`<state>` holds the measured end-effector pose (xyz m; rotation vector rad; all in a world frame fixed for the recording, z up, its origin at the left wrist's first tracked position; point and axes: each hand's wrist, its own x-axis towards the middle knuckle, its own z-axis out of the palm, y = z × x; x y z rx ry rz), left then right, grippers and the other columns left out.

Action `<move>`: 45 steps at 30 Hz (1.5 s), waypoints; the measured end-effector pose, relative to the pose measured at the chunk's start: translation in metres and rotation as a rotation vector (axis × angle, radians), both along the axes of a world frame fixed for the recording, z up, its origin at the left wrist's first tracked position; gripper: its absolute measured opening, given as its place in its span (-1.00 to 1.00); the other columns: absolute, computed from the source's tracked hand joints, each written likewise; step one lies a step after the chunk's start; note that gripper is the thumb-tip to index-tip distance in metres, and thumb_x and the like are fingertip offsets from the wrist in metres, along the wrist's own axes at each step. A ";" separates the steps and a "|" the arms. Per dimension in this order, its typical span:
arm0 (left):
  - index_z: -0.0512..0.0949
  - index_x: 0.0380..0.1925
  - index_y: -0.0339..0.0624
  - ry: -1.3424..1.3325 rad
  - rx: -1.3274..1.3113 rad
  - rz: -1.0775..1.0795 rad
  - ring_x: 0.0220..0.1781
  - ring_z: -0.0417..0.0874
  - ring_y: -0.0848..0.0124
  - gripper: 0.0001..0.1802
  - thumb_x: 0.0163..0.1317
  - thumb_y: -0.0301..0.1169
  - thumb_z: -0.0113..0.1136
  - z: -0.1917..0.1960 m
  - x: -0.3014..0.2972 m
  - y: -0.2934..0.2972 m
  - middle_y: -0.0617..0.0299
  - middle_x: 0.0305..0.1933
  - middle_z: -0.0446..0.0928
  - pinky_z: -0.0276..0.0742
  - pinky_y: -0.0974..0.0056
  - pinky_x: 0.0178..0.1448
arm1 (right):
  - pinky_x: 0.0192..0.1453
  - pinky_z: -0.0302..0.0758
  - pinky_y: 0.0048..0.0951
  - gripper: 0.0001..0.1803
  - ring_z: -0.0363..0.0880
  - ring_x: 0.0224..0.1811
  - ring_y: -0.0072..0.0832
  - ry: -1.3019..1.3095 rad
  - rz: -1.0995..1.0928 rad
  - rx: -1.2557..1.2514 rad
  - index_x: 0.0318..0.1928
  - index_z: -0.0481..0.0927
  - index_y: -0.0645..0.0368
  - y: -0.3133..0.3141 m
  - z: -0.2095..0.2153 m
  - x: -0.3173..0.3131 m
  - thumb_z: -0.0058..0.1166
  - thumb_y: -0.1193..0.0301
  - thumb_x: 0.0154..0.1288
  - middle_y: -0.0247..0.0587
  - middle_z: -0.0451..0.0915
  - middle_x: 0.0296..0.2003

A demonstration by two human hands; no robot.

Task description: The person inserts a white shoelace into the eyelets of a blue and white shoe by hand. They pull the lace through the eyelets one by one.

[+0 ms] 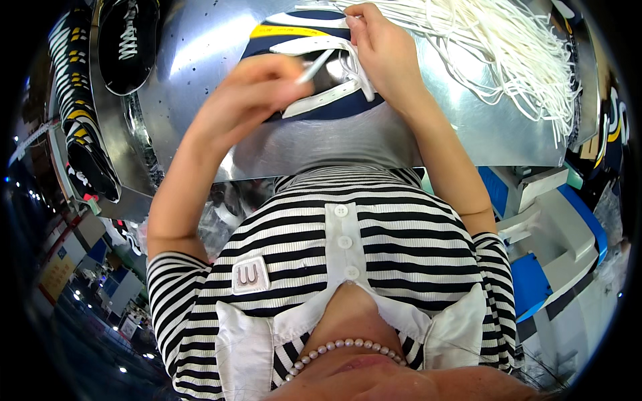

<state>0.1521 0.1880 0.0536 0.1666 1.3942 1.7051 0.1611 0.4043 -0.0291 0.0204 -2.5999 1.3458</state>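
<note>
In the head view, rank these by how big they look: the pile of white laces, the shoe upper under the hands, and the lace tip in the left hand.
1. Pile of white laces, spread widest over the metal table.
2. Navy, white and yellow shoe upper, partly hidden by both hands, so possibly close.
3. Lace tip pinched in the left hand, clearly smallest.

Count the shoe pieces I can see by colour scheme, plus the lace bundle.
Navy, white and yellow shoe upper under the left hand and right hand: 1
Black shoe upper with white laces at the far left: 1
Stack of black and yellow uppers along the left edge: 1 stack, pieces too blurred to count
Bundle of white laces: 1
Total: 4
</note>
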 end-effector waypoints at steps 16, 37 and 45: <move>0.65 -0.27 -0.21 0.479 -0.067 0.638 -0.13 0.48 0.47 -0.88 0.19 -0.49 0.34 0.044 0.050 -0.029 0.20 -0.22 0.54 0.40 0.28 -0.09 | -0.09 0.52 -0.04 -0.77 0.63 -0.18 0.07 -0.033 -0.078 0.043 -0.05 0.51 0.24 -0.008 -0.004 0.001 -0.10 0.34 0.49 0.14 0.64 -0.27; 0.63 -0.24 -0.22 0.939 -0.878 0.199 -0.32 0.70 0.41 -0.72 0.09 -0.35 0.47 -0.030 0.045 0.034 0.20 -0.32 0.70 0.57 0.35 -0.17 | -0.28 0.57 -0.30 -0.77 0.72 -0.34 -0.24 -0.244 0.249 -0.216 0.00 0.44 0.14 0.011 0.028 0.079 0.10 0.41 0.40 -0.16 0.69 -0.37; 0.64 -0.23 -0.23 1.056 -0.708 0.132 -0.33 0.70 0.28 -0.78 0.14 -0.42 0.40 -0.037 0.047 0.033 0.12 -0.32 0.68 0.55 0.34 -0.21 | -0.25 0.56 -0.15 -0.73 0.68 -0.35 -0.05 -0.338 0.206 -0.137 -0.04 0.38 0.24 -0.008 0.016 0.061 0.10 0.38 0.39 -0.03 0.67 -0.39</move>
